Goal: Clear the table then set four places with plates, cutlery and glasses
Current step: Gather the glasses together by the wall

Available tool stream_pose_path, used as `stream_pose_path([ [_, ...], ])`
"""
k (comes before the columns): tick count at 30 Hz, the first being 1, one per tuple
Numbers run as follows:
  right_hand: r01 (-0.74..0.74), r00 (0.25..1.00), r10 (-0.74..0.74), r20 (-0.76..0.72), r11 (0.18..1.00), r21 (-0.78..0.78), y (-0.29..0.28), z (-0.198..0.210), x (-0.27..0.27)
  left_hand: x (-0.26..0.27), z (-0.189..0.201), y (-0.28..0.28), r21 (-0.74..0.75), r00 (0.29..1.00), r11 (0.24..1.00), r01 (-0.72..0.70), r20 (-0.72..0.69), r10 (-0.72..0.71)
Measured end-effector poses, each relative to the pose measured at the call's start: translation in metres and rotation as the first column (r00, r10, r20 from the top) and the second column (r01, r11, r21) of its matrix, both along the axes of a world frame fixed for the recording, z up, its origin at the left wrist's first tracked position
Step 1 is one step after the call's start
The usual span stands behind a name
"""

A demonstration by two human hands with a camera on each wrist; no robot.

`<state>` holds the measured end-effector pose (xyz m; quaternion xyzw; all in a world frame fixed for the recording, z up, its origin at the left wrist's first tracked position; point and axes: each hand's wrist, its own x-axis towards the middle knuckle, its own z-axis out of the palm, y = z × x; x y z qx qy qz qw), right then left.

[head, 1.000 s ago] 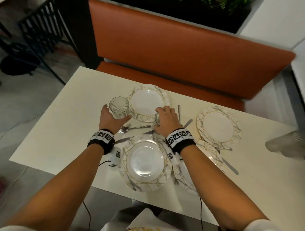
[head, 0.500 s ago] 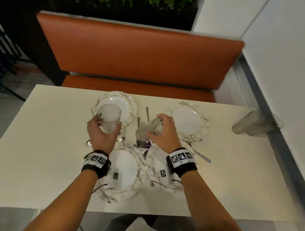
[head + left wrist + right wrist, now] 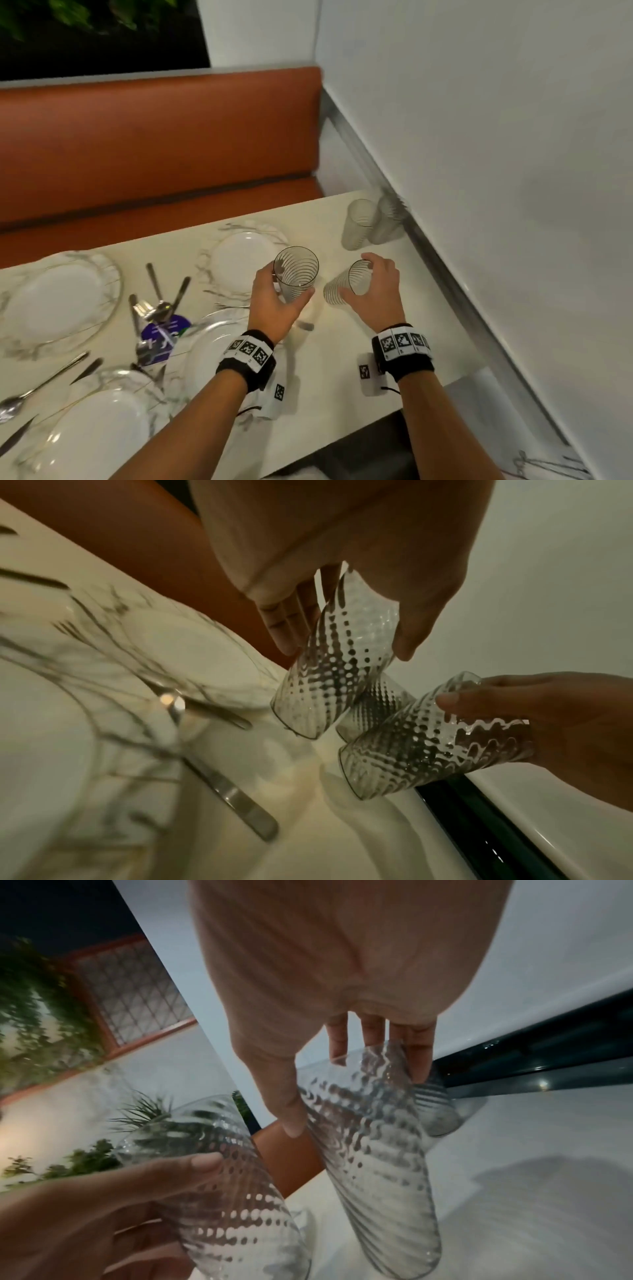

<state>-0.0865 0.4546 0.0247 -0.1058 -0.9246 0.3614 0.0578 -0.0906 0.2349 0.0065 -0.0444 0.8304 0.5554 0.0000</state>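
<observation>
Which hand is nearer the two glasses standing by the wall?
Right. The right hand, holding a tilted glass, is just short of the two standing glasses. The left hand, holding another glass, is farther left.

An orange padded bench runs along the far side of the cream worktop, with dark green foliage above its backrest and a plain white wall meeting its right end.

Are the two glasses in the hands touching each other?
Apart. The head view shows bare table between the left hand's glass and the right hand's glass.
</observation>
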Motion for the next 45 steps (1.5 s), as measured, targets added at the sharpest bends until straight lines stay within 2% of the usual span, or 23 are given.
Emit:
stream_pose_path([
  [2, 0.03, 1.0, -0.03, -0.003, 0.999, 0.034, 0.022, -0.005, -0.001, -0.006, -0.009, 0.029, 0.024, 0.998, 0.999, 0.021, 0.067, -0.022],
  [5, 0.034, 0.999, -0.035, 0.007, 0.996, 0.084, 0.04, -0.013, -0.004, -0.015, -0.025, 0.055, 0.002, 0.996, 1.0, 0.012, 0.089, -0.013],
  [10, 0.024, 0.999, -0.022, -0.032, 0.999, 0.042, 0.061, -0.027, -0.001, -0.02, -0.041, 0.087, -0.025, 0.994, 0.999, 0.031, 0.102, -0.028],
  [13, 0.044, 0.995, -0.05, -0.083, 0.996, -0.075, 0.068, -0.031, 0.001, -0.021, -0.048, 0.097, -0.04, 0.992, 0.998, 0.045, 0.121, -0.04],
  [17, 0.162, 0.982, -0.184, -0.043, 0.935, -0.314, 0.07, -0.041, 0.007, -0.023, -0.053, 0.107, -0.04, 0.993, 0.999, 0.032, 0.111, -0.027],
  [22, 0.247, 0.964, -0.264, 0.011, 0.883, -0.399, 0.074, -0.062, -0.002, -0.033, -0.053, 0.127, 0.009, 0.992, 1.0, 0.004, 0.125, -0.005],
  [30, 0.24, 0.971, -0.219, 0.099, 0.884, -0.4, 0.102, -0.06, -0.056, -0.069, -0.056, 0.158, -0.064, 0.991, 0.998, 0.008, 0.132, 0.0],
  [33, 0.23, 0.973, -0.203, 0.113, 0.91, -0.344, 0.109, -0.06, -0.075, -0.081, -0.054, 0.166, -0.097, 0.986, 0.995, -0.004, 0.166, 0.021],
  [38, 0.244, 0.968, -0.214, 0.133, 0.928, -0.281, 0.108, -0.072, -0.092, -0.09, -0.053, 0.17, -0.078, 0.978, 0.997, -0.021, 0.206, 0.036],
  [45, 0.272, 0.962, -0.239, 0.132, 0.886, -0.377, 0.11, -0.071, -0.096, -0.088, -0.061, 0.177, 0.027, 0.97, 0.995, -0.092, 0.226, 0.084],
])
